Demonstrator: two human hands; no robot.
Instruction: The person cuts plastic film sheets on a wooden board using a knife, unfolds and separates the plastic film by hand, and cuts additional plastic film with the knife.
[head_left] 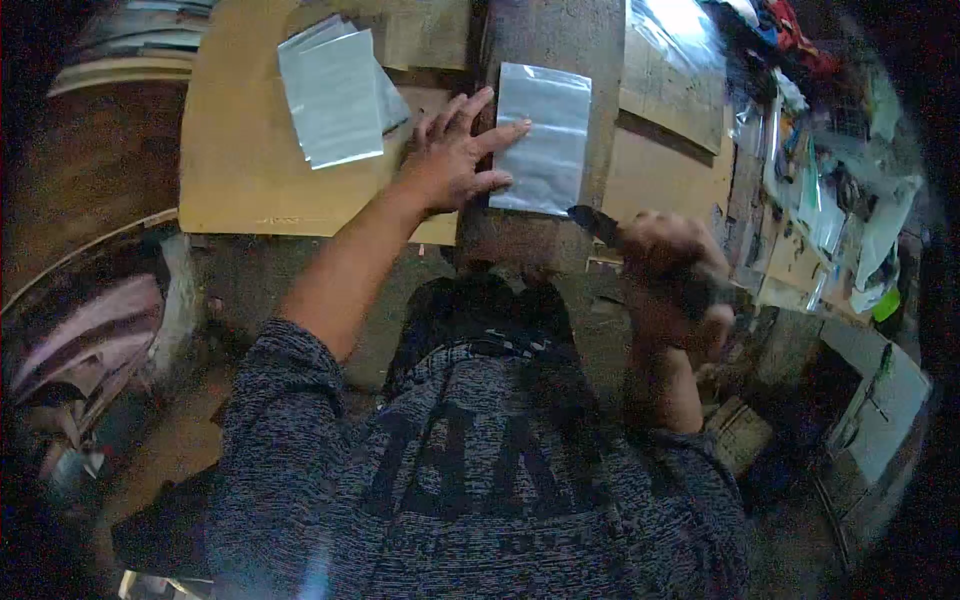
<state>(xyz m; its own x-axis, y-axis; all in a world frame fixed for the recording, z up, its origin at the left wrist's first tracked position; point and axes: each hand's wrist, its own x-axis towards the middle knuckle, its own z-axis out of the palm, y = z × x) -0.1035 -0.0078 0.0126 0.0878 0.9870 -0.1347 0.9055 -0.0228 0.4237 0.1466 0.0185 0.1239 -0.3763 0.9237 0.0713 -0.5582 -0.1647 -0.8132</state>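
Observation:
A clear plastic bag (543, 150) lies flat on a dark wooden board, its long sides running away from me. My left hand (450, 155) is open at the bag's left edge, fingers spread, with a fingertip pressing on the plastic. My right hand (675, 255), somewhat blurred, is closed around a dark tool with a narrow tip (592, 222); its exact kind is unclear. The tip reaches the bag's lower right corner. To the left, several similar plastic bags (340, 105) lie in a loose, overlapping stack.
Brown cardboard (235, 150) lies under the stack at left, and another flat brown sheet (660, 185) is at right. A shiny plastic pile (675, 30) sits at the upper right. Crumpled clear plastic (825, 225) clutters the far right side.

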